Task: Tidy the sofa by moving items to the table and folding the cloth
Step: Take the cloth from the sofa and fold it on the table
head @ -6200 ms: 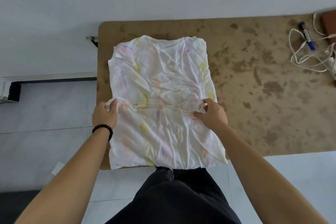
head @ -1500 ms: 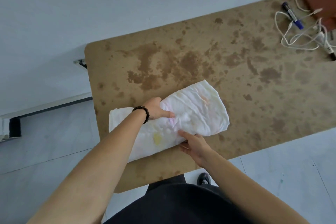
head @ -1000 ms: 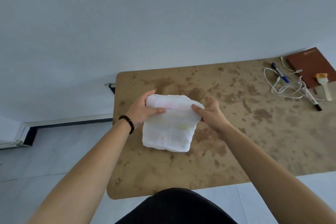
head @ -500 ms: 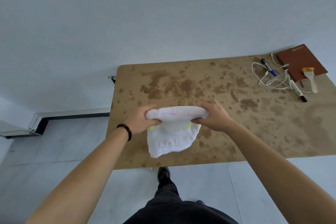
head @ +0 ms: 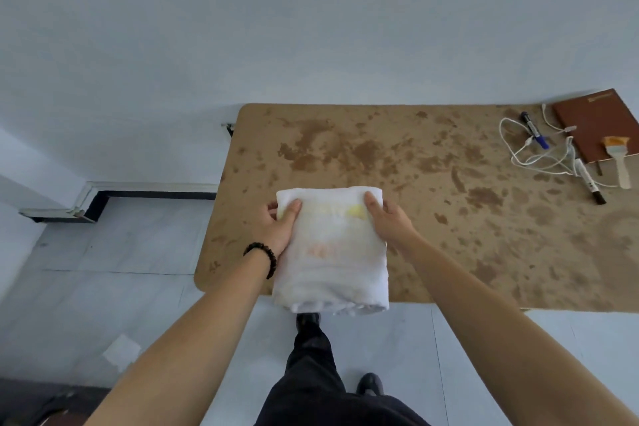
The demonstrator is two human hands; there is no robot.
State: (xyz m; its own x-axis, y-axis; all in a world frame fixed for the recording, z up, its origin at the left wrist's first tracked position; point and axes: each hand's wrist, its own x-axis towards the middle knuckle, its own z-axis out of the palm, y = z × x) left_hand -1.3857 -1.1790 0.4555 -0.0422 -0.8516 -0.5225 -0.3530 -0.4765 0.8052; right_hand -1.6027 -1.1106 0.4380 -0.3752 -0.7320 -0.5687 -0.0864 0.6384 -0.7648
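White cloth (head: 332, 249) folded | left hand (head: 276, 228), right hand (head: 390, 221) grip far corners | risk: overhangs surface (head: 484, 218) edge, could slip off

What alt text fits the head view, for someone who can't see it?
The left hand and right hand grip a folded white cloth by its sides over the near edge of a stained brown table. At the table's far right lie a brown notebook, a brush, two markers and a white cable.

Both arms reach forward; left hand (head: 278, 228) and right hand (head: 389, 223) grip the cloth (head: 332, 252) edges, thumbs on top.
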